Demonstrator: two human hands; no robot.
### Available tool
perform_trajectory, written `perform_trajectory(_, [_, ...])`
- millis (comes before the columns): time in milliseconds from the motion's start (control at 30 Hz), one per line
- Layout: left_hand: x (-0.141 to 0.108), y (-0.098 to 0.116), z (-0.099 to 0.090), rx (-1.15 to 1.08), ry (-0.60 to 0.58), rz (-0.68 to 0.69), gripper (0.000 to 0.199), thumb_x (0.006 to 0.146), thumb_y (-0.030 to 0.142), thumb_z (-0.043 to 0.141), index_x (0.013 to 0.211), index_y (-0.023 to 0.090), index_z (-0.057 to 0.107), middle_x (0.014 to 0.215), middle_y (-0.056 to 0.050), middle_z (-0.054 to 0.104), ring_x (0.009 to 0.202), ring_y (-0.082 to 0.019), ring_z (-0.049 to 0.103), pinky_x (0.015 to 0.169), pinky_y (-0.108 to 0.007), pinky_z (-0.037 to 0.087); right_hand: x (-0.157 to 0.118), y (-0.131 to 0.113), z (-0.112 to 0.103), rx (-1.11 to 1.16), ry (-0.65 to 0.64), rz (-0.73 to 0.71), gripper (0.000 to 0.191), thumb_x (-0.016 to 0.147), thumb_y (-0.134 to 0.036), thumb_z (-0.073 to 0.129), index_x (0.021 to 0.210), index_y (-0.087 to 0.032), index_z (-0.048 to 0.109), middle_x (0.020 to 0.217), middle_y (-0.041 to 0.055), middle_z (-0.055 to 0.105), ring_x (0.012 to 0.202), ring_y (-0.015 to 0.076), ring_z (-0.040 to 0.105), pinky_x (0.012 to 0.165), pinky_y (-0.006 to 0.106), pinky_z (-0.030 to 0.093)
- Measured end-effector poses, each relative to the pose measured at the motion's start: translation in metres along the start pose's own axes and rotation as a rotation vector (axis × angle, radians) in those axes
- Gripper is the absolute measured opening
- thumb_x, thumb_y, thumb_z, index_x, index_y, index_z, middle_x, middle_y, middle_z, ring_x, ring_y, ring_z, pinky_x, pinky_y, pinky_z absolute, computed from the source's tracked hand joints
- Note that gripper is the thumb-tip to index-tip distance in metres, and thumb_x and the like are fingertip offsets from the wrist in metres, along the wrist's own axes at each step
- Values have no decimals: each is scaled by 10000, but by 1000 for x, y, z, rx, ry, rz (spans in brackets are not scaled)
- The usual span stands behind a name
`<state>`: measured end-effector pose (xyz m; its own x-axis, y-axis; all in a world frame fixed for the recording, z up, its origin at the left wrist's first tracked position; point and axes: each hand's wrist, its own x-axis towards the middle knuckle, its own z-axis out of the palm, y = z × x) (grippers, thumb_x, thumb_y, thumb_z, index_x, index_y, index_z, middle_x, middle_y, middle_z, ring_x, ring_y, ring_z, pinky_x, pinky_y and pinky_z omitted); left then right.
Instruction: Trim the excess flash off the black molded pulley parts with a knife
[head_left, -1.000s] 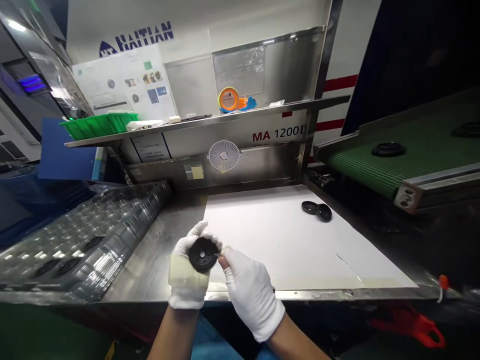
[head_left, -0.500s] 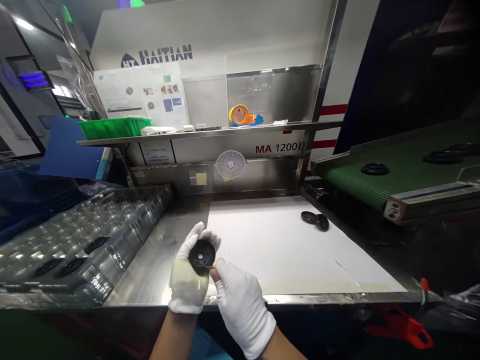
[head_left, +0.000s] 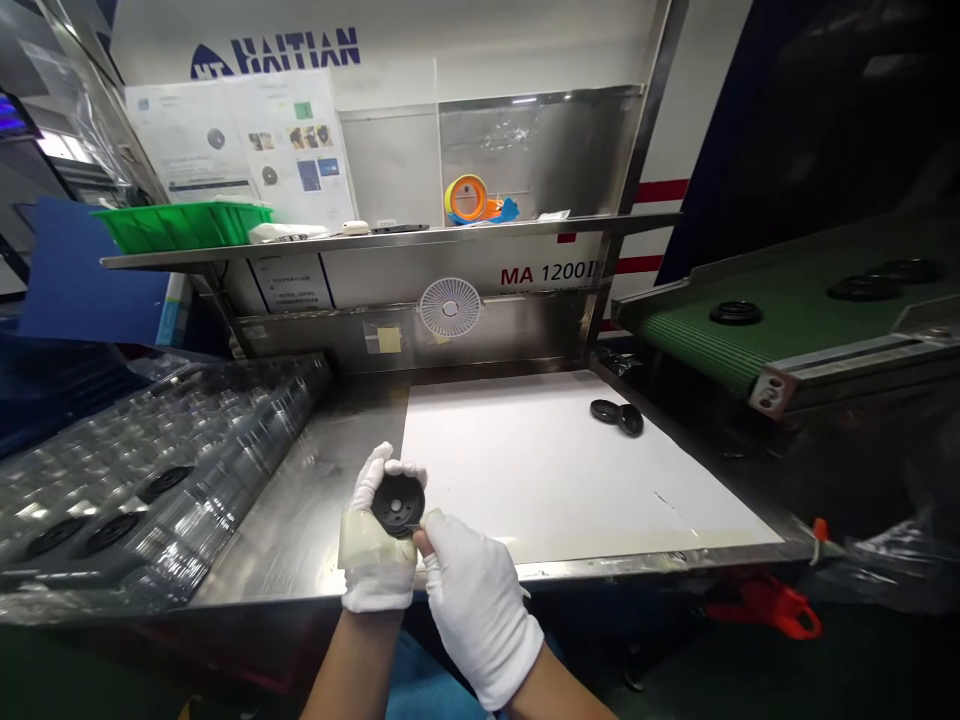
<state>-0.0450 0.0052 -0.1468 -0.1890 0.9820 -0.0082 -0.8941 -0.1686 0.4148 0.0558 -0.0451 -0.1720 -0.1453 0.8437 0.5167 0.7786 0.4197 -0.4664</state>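
"What's the left grip [head_left: 375,545] doing?"

"Curled around a black moulded disc [head_left: 397,505] with a hole at its centre, holding it up over the front edge of the stainless steel desk [head_left: 292,500]. The white glove on that grip has tape wrapped around the palm."

"And the right grip [head_left: 476,610]?"

"Nearly closed in a pinch, touching the disc's lower rim. Something thin may sit at the fingertips, but it's too small to tell, and I can't say whether this grip really has hold of the disc."

"What's around them?"

"Left of the grips, a stack of clear plastic trays [head_left: 217,480] holds more black discs [head_left: 109,532]. Ahead and to the right, a pair of black discs [head_left: 616,417] lie touching on a white sheet [head_left: 555,460] on the desk. Farther right, a green conveyor belt [head_left: 720,330] carries a row of black discs [head_left: 862,288]."

"Anything higher up?"

"Well ahead of the grips, a shelf [head_left: 450,232] bears a green crate [head_left: 180,226] and an orange tape roll [head_left: 466,197]."
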Motion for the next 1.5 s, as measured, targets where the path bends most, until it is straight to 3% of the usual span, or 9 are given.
perform_trajectory(167, [-15, 8, 0, 134, -167, -209, 398, 773, 199, 549, 1156, 99, 593, 949, -159, 656, 920, -292, 628, 786, -475, 522, -6, 6, -8, -32, 28, -9, 173, 971, -267, 392, 844, -239, 506, 761, -30, 598, 662, 139, 537, 584, 263, 250])
perform_trajectory(300, [-7, 2, 1, 39, -143, -226, 285, 764, 165, 570, 1035, 107, 638, 735, -62, 618, 702, -167, 612, 731, -369, 538, -2, 13, -11, -75, 63, 33, 226, 991, -306, 353, 858, -230, 519, 771, -17, 602, 634, 134, 527, 578, 258, 252])
perform_trajectory(500, [16, -20, 5, -134, 3, -253, 156, 780, 143, 627, 934, 168, 639, 694, 5, 580, 666, -94, 589, 718, -257, 530, 6, 17, 1, -10, 59, 29, 182, 948, -250, 403, 794, -233, 497, 718, -39, 593, 624, 127, 528, 565, 254, 240])
perform_trajectory(633, [25, -23, 1, -22, -29, -181, 316, 773, 157, 607, 1088, 178, 614, 847, -56, 646, 850, -177, 637, 805, -334, 527, 15, 27, 8, 15, 19, 48, 169, 936, -236, 403, 793, -232, 493, 722, -42, 591, 616, 124, 517, 569, 252, 247])
perform_trajectory(733, [33, -21, -3, 76, -122, -275, 413, 749, 173, 565, 1158, 126, 586, 954, -137, 648, 922, -271, 627, 804, -450, 522, 24, 39, 10, -10, 2, 74, 176, 948, -244, 384, 819, -237, 503, 752, -37, 596, 621, 131, 514, 577, 262, 246])
perform_trajectory(1067, [60, -47, -4, -91, 106, -258, 129, 759, 110, 635, 880, 152, 624, 648, 19, 543, 602, -85, 560, 657, -246, 523, 26, 50, 25, -32, -7, 116, 176, 949, -247, 384, 837, -239, 519, 739, -27, 590, 616, 142, 504, 572, 275, 229])
perform_trajectory(1167, [59, -47, -7, -23, 60, -184, 243, 762, 126, 623, 1001, 168, 629, 757, -20, 612, 743, -131, 618, 770, -302, 527, 27, 52, 26, -9, -22, 114, 149, 935, -227, 406, 844, -241, 523, 746, -32, 593, 612, 138, 501, 572, 274, 236])
perform_trajectory(1300, [56, -40, -14, 113, -79, -311, 387, 749, 188, 564, 1125, 108, 604, 915, -143, 649, 887, -275, 628, 786, -470, 519, 30, 61, 23, -60, -17, 129, 195, 956, -252, 377, 827, -235, 522, 734, -22, 590, 625, 147, 512, 583, 276, 246])
perform_trajectory(1500, [62, -47, -10, -1, -10, -283, 166, 761, 141, 604, 923, 130, 638, 667, -12, 564, 633, -112, 565, 685, -292, 518, 28, 62, 25, -82, 0, 160, 231, 975, -279, 345, 818, -228, 507, 716, -15, 576, 612, 152, 495, 579, 281, 229])
